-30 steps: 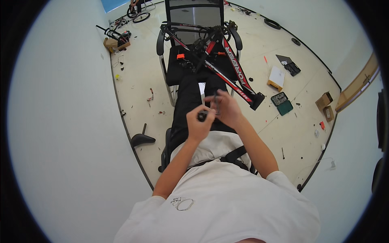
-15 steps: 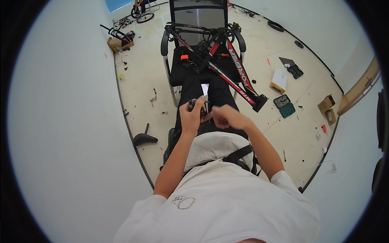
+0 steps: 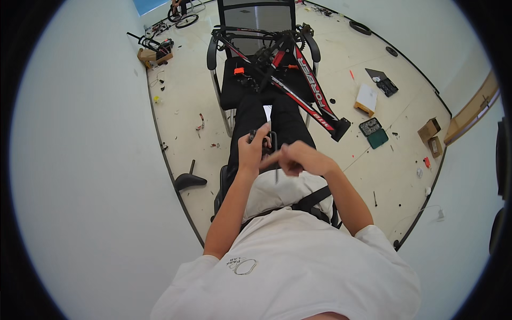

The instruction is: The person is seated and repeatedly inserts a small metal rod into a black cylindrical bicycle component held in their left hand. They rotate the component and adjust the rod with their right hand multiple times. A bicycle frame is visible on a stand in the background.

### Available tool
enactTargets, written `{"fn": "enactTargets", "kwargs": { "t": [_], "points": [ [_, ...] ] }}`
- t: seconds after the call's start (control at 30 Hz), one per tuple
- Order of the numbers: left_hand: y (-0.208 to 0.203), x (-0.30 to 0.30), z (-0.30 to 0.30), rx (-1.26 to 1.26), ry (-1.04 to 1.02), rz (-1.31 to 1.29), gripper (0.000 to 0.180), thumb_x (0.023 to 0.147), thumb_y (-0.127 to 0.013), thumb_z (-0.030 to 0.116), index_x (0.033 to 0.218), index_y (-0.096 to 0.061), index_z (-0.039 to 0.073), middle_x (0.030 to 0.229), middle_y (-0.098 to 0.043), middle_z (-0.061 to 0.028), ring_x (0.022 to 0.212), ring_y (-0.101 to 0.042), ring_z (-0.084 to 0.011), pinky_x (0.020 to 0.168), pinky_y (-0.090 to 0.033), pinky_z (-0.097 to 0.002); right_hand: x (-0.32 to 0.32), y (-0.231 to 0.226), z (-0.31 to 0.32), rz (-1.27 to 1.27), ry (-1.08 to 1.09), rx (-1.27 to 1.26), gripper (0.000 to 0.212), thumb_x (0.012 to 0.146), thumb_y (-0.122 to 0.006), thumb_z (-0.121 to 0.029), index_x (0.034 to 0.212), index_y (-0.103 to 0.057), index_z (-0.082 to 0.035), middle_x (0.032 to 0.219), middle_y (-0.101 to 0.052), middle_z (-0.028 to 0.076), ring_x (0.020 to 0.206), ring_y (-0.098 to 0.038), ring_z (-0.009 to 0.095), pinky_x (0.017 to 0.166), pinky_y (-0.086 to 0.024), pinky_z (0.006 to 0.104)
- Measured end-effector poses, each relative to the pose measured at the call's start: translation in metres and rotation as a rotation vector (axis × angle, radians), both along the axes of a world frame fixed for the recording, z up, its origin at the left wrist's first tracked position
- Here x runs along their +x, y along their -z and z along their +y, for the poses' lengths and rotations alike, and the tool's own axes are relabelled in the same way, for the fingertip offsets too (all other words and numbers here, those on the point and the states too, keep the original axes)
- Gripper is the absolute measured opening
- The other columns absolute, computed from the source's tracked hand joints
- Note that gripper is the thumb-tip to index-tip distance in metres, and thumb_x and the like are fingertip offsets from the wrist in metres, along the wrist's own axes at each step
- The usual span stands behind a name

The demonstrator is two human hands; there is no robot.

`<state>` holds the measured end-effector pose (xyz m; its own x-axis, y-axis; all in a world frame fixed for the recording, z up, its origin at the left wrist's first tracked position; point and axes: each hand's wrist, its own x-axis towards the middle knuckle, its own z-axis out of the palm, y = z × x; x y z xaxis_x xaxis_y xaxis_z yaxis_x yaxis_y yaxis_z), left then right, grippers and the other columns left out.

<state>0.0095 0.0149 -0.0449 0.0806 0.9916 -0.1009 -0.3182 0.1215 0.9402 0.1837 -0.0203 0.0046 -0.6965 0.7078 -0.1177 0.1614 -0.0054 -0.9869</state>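
Observation:
My left hand point(image 3: 249, 154) is closed around a small black bicycle part point(image 3: 252, 135), held above my lap; its exact kind is mostly hidden by the fingers. From this part rises a dark bent hex key point(image 3: 274, 140), its long arm hanging down toward my shirt. Right beside it is my right hand point(image 3: 303, 159), its index finger stretched out to the left across the hex key and the other fingers curled. That finger is smeared by motion. Beyond my knees a red, black and white bicycle frame point(image 3: 294, 93) lies across a black office chair point(image 3: 230, 96).
On the chair seat lie an orange item point(image 3: 238, 71) and dark parts. Left on the floor is a bicycle saddle point(image 3: 190, 181). To the right are a green case point(image 3: 377, 137), a black tool case point(image 3: 388, 85) and cardboard boxes point(image 3: 429, 130). Another person point(image 3: 182, 6) sits far back by a wheel.
The hex key's long arm has swung to point down toward me. My right index finger has moved slightly toward my left hand. The whole view has shifted a little.

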Motion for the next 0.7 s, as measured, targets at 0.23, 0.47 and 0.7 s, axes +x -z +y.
{"fn": "enactTargets", "kwargs": {
  "t": [0.23, 0.47, 0.7],
  "points": [
    [-0.021, -0.002, -0.007, 0.102, 0.042, -0.046, 0.041, 0.085, -0.068, 0.033, 0.060, -0.048, 0.008, 0.061, -0.054, -0.0026, 0.042, -0.043, -0.0089, 0.038, -0.033, -0.0225, 0.009, 0.028, 0.040, 0.026, 0.144, -0.164, 0.073, 0.098, -0.026, -0.058, 0.141, -0.045, -0.002, 0.054, -0.043, 0.001, 0.046, -0.033, 0.009, 0.046, -0.024, 0.0244],
    [-0.007, -0.003, -0.003, 0.004, 0.036, 0.097, 0.035, 0.083, -0.072, 0.031, 0.063, -0.059, 0.006, 0.056, -0.052, 0.0020, 0.041, -0.043, -0.0052, 0.038, -0.033, -0.0212, 0.012, -0.010, 0.036, 0.370, 0.166, -0.083, 0.062, 0.096, -0.030, -0.046, 0.131, -0.057, -0.002, 0.051, -0.034, -0.003, 0.047, -0.029, 0.008, 0.047, -0.023, 0.0241],
    [-0.017, -0.012, 0.002, 0.014, 0.017, -0.066, 0.038, 0.085, -0.070, 0.034, 0.061, -0.056, 0.008, 0.058, -0.053, 0.0016, 0.041, -0.044, -0.0061, 0.039, -0.034, -0.0207, 0.004, 0.031, 0.023, -0.139, 0.098, 0.009, 0.053, 0.101, -0.032, -0.040, 0.140, -0.049, -0.009, 0.054, -0.044, 0.000, 0.047, -0.036, 0.008, 0.047, -0.028, 0.0247]
  ]
}}
